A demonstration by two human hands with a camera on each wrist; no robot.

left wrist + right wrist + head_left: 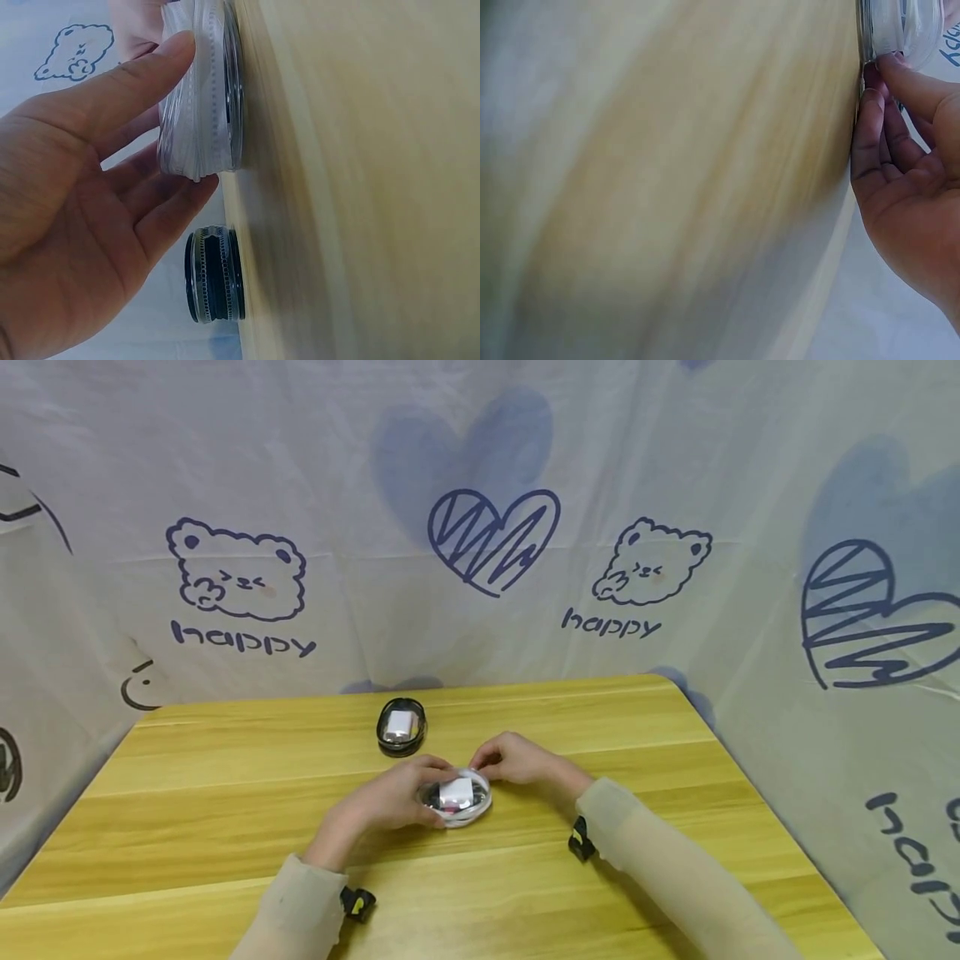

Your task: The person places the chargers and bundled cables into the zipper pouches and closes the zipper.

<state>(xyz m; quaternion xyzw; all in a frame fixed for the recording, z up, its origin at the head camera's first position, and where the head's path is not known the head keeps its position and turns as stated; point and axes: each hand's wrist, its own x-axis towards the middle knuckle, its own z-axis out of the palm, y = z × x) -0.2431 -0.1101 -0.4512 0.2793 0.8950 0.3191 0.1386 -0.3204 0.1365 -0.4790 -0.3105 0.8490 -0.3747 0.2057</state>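
Note:
A small oval clear case with white trim [480, 810] lies on the wooden table, a white zipper running round its side in the left wrist view. Through its clear top show a white block [456, 793] and dark and reddish bits. My left hand [393, 795] grips the case from the left, thumb on the near side and fingers round the far side. At the case's far right edge, my right hand [517, 758] pinches with thumb and fingertips together; the bit between the tips is hidden.
A similar clear zippered case with black trim [380, 731] stands farther back, slightly left, a white block inside it. The wooden table [187, 827] ends at a pale printed cloth [360, 610] hanging behind and at the sides. Black straps [357, 904] sit on both wrists.

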